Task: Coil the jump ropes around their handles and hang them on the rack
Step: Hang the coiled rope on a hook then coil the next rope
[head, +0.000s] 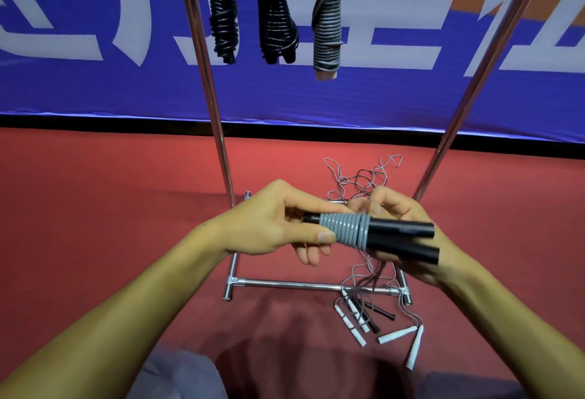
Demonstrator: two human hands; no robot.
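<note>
Hands meet before the rack (311, 287): left hand (269, 224) grasps two black handles (402, 237) at their grey rope coil (345, 231); right hand (399, 218), behind them, pinches loose rope. Three coiled ropes (327, 28) hang above.

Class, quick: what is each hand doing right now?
Left hand: grips the black handles at the grey rope coil.
Right hand: supports the handles; fingers blurred, exact grip unclear.

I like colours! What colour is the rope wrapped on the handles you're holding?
Grey rope, on black handles; head view.
</note>
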